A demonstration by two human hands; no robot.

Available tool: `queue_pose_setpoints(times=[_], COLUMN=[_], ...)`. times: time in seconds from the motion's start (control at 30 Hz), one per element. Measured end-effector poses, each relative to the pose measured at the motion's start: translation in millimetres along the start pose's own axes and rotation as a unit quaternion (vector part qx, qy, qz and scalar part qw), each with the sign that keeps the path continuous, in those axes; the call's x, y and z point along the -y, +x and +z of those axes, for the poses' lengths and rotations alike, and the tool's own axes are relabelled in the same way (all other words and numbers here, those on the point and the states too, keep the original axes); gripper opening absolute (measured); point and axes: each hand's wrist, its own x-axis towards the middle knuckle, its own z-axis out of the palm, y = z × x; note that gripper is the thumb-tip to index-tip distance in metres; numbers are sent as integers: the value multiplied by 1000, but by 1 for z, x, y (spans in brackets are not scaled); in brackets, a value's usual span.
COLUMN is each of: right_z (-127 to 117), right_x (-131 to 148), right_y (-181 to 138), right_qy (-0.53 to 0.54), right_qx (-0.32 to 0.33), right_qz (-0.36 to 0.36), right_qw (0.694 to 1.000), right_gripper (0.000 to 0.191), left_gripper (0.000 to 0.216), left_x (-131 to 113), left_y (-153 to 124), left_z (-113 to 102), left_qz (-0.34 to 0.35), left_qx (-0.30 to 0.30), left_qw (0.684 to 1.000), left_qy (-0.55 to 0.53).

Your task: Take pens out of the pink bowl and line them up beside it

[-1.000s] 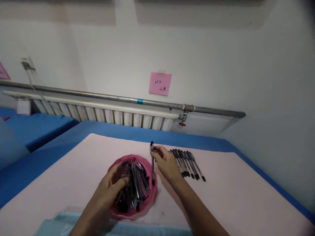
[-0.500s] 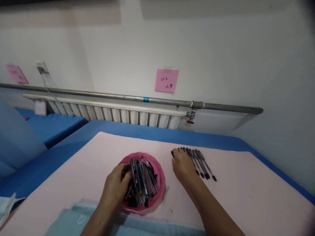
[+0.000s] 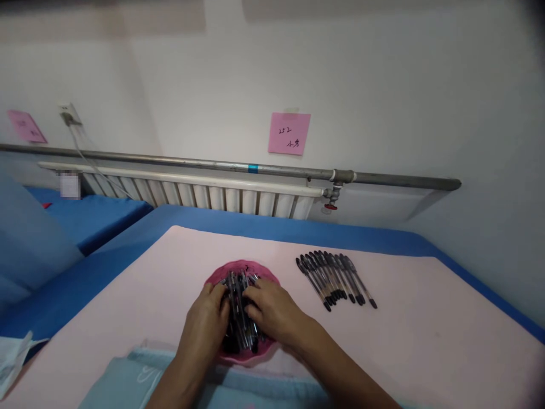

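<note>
A pink bowl (image 3: 221, 274) full of black-and-clear pens (image 3: 239, 318) sits on the pink sheet in front of me. Both my hands are in it. My left hand (image 3: 204, 329) curls over the bowl's left side, fingers bent onto the pens. My right hand (image 3: 272, 312) lies across the right side, fingers bent down among the pens. Whether either hand grips a single pen is hidden. To the right, several capped black pens (image 3: 334, 278) lie side by side in a neat row on the sheet.
The pink sheet (image 3: 409, 329) covers a blue mattress (image 3: 255, 227) against a white wall with a radiator (image 3: 204, 196) and a pipe. A pale blue cloth (image 3: 128, 380) lies at the near edge. A pink note (image 3: 288, 133) hangs on the wall.
My right hand carried a pen from the bowl to the row, laid it at the row's left end, then came back into the bowl. The left hand stayed in the bowl.
</note>
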Motion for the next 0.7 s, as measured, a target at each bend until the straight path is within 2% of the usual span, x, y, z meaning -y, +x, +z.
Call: queue_pose_setpoints(times=[0.17,0.37,0.5,0.6,0.7], right_z=[3,4,8,11,13], right_x=[2,11,15,15,11], right_y=[-1,0,0,1,3], right_qy=[-39,-74,-45,-3,23], right_qx=[-18,-19,-12,-17,-22], right_qz=[22,40,69,96,107], right_qw=[999,996,997,995,994], right_gripper=[17,23,25,22,17], left_gripper=[27,31,32,27,21], left_x=[-1,-17,-24,-21,-15], left_y=[0,-1,2,5,7], left_z=[-4,1,2,3,1], left_qz=[-17,-54,-76,-83,-83], left_qx=[-8,50,78,82,45], left_qw=[1000,992,983,984,994], left_qy=[10,106,148,132,53])
